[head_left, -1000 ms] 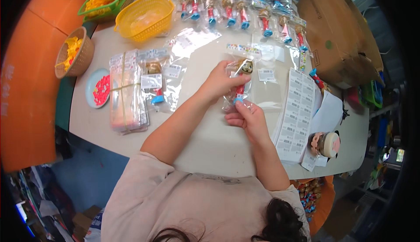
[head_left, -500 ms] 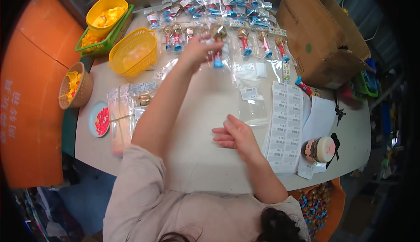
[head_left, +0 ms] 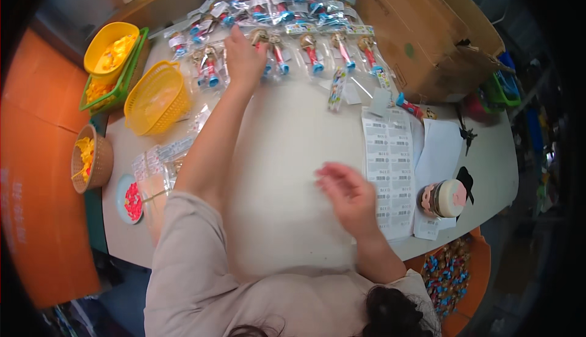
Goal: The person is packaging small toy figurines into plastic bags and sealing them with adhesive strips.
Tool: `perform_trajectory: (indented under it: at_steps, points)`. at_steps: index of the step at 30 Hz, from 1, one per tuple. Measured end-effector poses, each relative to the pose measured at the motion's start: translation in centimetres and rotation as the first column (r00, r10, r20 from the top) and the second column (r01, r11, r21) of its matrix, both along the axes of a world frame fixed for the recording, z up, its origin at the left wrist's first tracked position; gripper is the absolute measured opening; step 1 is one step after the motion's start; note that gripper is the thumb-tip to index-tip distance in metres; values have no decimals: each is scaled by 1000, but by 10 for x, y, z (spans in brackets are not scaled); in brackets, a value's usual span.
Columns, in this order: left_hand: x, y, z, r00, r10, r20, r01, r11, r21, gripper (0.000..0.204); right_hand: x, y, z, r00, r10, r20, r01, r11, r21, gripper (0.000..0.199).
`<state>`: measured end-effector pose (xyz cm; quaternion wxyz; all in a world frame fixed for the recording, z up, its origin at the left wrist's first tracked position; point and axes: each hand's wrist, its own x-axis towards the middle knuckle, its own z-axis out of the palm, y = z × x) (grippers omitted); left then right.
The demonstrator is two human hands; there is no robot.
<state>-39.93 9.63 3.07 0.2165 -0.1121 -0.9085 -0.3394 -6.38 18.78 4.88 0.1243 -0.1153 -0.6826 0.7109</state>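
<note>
My left hand (head_left: 245,56) reaches to the far row of small bagged toys, its fingers closed about a bagged toy (head_left: 260,39) with a brown head and red body. Part of that toy is hidden by the hand. Close beside it lies another bagged toy (head_left: 279,55) with a blue foot. My right hand (head_left: 348,197) hovers over the table (head_left: 281,172), left of the printed label sheets (head_left: 387,172). It is blurred, with its fingers loosely bent and apart, and nothing shows in it. A clear bag with a colourful header (head_left: 336,90) lies beyond it.
Bagged toys (head_left: 281,4) are piled at the back. A cardboard box (head_left: 421,38) stands back right, a lidded jar (head_left: 442,198) at the right. Yellow baskets (head_left: 155,99) and a dish of pink pieces (head_left: 130,200) line the left. An orange bin (head_left: 479,270) stands below right.
The view has shifted. My left hand has moved left along the toy row. The clear bags left of the label sheets have shifted away from me. My right hand has moved slightly right.
</note>
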Motion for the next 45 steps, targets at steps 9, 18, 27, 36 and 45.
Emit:
perform_trajectory:
  at_steps: [9, 18, 27, 36, 45]
  points:
    - [112, 8, 34, 904, -319, -284, 374, 912, 167, 46, -60, 130, 25, 930, -342, 132, 39, 450, 892, 78]
    - [193, 2, -6, 585, -601, 544, 509, 795, 331, 57, -56, 104, -23, 770, -397, 500, -293, 477, 829, 94]
    - [207, 51, -34, 587, -628, 510, 471, 778, 416, 62, -34, 81, -5, 922, -122, 367, -147, 768, 624, 38]
    - [184, -1, -17, 458, -770, 444, 149, 559, 816, 22, -15, 57, 4, 966, 161, 202, -201, 960, 193, 32]
    - [221, -53, -8, 519, -661, -543, 718, 681, -143, 16, -22, 61, 22, 948, 304, 88, -184, 756, -628, 60]
